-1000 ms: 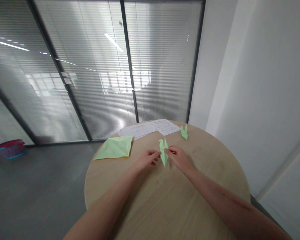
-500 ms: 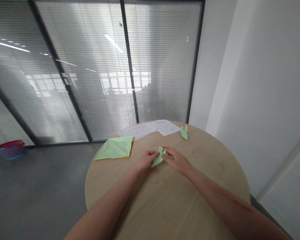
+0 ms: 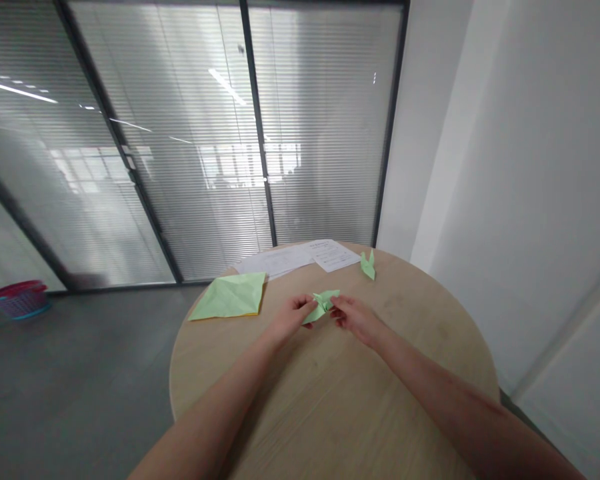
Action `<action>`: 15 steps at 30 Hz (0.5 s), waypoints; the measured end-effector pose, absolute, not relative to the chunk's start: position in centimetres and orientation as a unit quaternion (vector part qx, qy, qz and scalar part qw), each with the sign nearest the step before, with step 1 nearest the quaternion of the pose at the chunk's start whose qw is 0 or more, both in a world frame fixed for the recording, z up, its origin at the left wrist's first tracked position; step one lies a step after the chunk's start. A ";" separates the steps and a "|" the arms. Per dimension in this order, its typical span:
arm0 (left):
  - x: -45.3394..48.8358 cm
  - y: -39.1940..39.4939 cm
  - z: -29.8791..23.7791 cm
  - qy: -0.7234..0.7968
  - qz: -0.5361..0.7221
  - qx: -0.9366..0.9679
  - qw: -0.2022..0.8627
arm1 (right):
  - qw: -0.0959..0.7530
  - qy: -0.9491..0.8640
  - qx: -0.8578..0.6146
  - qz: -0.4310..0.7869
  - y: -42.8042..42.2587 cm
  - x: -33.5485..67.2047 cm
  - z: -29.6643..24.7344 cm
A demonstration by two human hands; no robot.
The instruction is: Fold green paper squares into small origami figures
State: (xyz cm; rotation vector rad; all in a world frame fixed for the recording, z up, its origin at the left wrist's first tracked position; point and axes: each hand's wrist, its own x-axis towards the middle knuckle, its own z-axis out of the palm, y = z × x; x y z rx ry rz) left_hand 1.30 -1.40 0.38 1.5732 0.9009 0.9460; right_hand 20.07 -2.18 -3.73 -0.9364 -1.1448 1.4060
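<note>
Fingers [image 3: 311,305] pinch creased green paper figure [image 3: 323,303]

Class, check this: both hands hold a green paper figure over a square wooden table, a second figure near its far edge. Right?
No: the table is round, not square, as the head view shows. The left hand and right hand do hold the figure.

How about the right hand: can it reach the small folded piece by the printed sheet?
Probably yes: bare table lies between the right hand and the small folded piece, but its fingers pinch the green paper model.
</note>
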 end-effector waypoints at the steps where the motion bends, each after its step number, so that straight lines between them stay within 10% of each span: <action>1: 1.3 -1.4 0.3 0.381 0.385 0.660 0.520 | 0.524 -0.484 -0.387 0.583 -2.4 19.9 -3.6; 15: 1.1 -2.0 0.5 0.382 0.306 0.681 0.545 | 0.531 -0.565 -0.426 0.466 -2.2 19.9 -3.3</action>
